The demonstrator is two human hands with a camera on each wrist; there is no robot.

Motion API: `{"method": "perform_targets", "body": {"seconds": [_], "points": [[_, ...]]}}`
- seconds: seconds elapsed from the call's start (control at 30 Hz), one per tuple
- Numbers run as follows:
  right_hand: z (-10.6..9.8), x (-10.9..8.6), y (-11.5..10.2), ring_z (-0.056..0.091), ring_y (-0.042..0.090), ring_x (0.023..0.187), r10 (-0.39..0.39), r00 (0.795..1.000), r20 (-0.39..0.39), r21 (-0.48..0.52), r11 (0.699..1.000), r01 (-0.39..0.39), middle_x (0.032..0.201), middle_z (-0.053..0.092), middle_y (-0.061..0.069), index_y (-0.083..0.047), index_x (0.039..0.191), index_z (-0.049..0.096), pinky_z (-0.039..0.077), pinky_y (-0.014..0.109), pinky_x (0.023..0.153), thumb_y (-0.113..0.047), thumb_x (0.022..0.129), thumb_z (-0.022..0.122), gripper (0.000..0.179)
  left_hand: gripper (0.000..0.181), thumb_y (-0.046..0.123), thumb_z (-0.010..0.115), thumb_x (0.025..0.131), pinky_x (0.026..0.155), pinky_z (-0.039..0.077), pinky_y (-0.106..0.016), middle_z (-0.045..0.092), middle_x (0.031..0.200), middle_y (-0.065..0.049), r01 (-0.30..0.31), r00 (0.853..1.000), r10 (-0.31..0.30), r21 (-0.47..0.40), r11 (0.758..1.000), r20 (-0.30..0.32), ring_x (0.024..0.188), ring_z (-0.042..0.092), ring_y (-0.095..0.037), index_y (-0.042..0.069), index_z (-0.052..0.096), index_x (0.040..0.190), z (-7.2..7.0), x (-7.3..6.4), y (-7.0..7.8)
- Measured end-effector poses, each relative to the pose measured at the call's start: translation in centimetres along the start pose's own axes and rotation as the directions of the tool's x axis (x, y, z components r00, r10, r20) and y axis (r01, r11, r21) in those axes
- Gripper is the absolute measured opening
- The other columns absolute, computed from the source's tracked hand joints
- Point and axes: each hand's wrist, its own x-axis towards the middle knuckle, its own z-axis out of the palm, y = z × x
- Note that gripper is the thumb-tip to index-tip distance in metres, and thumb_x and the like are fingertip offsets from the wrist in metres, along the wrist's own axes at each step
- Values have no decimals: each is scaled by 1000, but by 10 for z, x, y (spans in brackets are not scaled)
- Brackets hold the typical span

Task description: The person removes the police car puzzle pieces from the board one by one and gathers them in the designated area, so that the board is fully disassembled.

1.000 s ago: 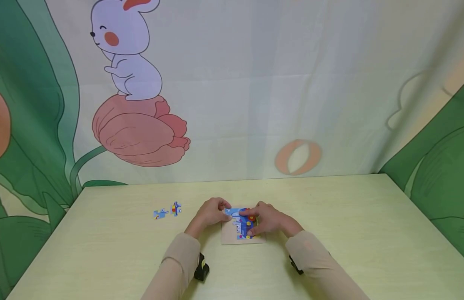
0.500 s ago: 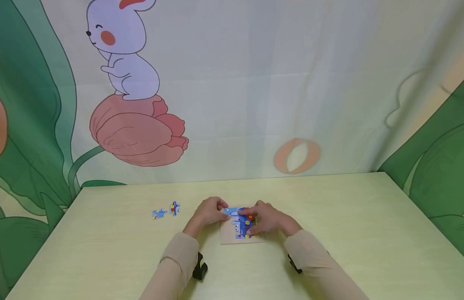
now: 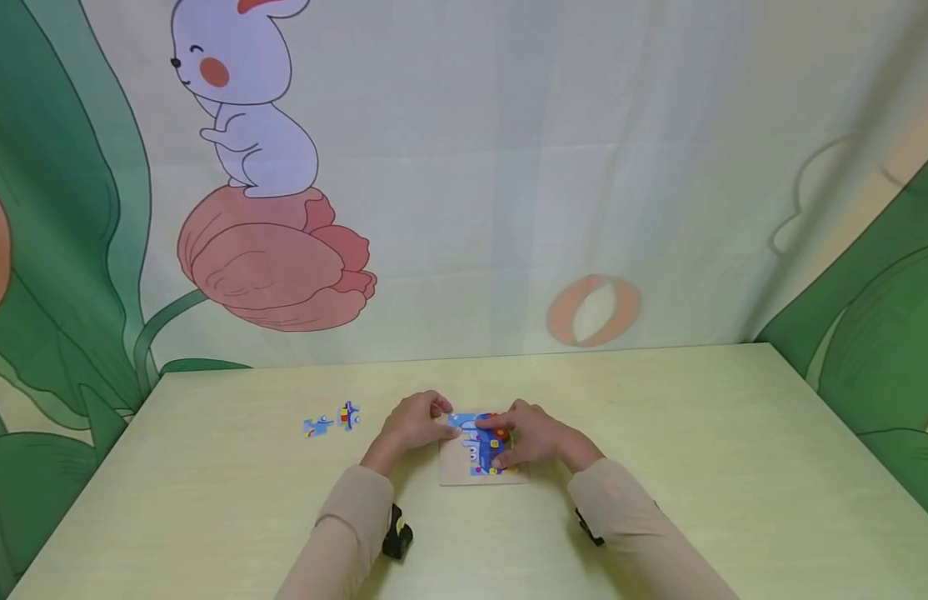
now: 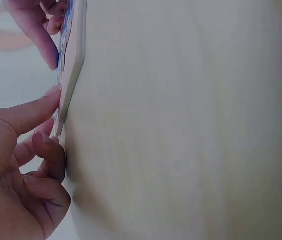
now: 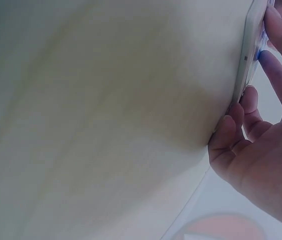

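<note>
A square wooden jigsaw puzzle board (image 3: 455, 463) lies flat on the table, with blue picture pieces (image 3: 479, 450) filling its upper and right parts. Its lower left shows bare wood. My left hand (image 3: 417, 421) holds the board's far left corner, thumb on the top face and forefinger near the far edge. From the right, my right hand (image 3: 537, 435) spreads thumb and forefinger over the pieces and presses them. In the right wrist view, this hand's other fingers (image 5: 224, 132) curl against the board's side. The hand covers part of the picture.
Two loose jigsaw pieces, a light blue one (image 3: 316, 427) and a blue one with red and yellow (image 3: 348, 416), lie left of the board. A printed curtain (image 3: 464, 208) hangs behind the table's far edge (image 3: 659, 352). Bare tabletop (image 3: 734, 467) extends to the right.
The hands and the board keep almost the same places. The whole head view has shifted slightly. Both loose pieces stay where they were.
</note>
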Motion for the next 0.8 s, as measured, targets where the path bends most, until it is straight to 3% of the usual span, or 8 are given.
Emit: {"method": "perform_targets", "body": {"seconds": [0.2, 0.4, 0.53, 0.63, 0.8], "points": [[1, 1, 1, 36, 20, 85, 8, 1000, 3, 3, 1000, -8, 95, 45, 5, -19, 125, 57, 30, 30, 67, -20, 74, 75, 55, 28, 28, 74, 76, 73, 42, -33, 56, 86, -2, -101, 995, 101, 125, 987, 3, 78, 49, -18, 13, 62, 96, -2, 3, -3], [1, 2, 0, 36, 20, 85, 18, 1000, 4, -4, 1000, -18, 95, 45, 5, -20, 125, 57, 31, 30, 67, -21, 74, 75, 54, 29, 30, 73, 77, 75, 44, -32, 59, 86, 1, -202, 979, 206, 263, 943, 15, 77, 51, -16, 11, 66, 98, -4, 5, -3], [0, 1, 0, 36, 20, 84, 21, 1000, 8, -8, 1000, -21, 92, 44, 5, -20, 125, 57, 30, 30, 67, -20, 74, 75, 54, 30, 31, 71, 78, 74, 45, -30, 61, 86, 2, -223, 973, 228, 312, 924, 20, 76, 52, -14, 12, 66, 101, -5, 5, -2], [-1, 0, 0, 35, 20, 83, 10, 1000, 7, -12, 1000, -10, 92, 44, 5, -19, 125, 57, 30, 30, 66, -20, 74, 75, 54, 32, 29, 71, 79, 67, 44, -27, 60, 82, 2, -206, 978, 208, 273, 940, 23, 71, 52, -13, 11, 65, 105, -6, 4, -1], [0, 1, 1, 35, 20, 83, 4, 1000, 12, -10, 1000, -3, 93, 44, 5, -20, 125, 56, 29, 30, 66, -21, 74, 75, 54, 36, 25, 68, 81, 57, 43, -24, 57, 78, 0, -143, 989, 137, 135, 980, 53, 62, 51, -14, 9, 59, 112, -7, 2, 0]]}}
